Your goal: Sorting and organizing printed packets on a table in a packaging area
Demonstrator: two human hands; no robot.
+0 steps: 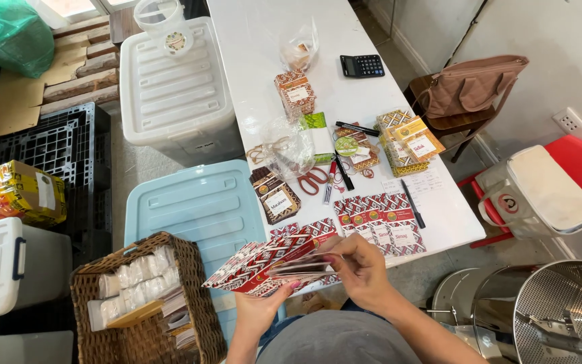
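My left hand [261, 307] grips from below a fanned stack of red patterned cards [264, 263] held over the near edge of the white table [257, 40]. My right hand [360, 266] pinches the right end of the same stack, fingers curled over the top cards. Just beyond my hands, more red patterned cards [380, 219] lie in a row on the table. A brown patterned packet [275, 195] lies to their left.
Red scissors [312, 179], pens, clear bags, stacked patterned packets [409, 140] and a calculator [362, 65] sit on the table. A wicker basket [190, 269] of white packets stands at lower left beside a blue bin lid [200, 202]. Steel vessels [560, 310] stand at lower right.
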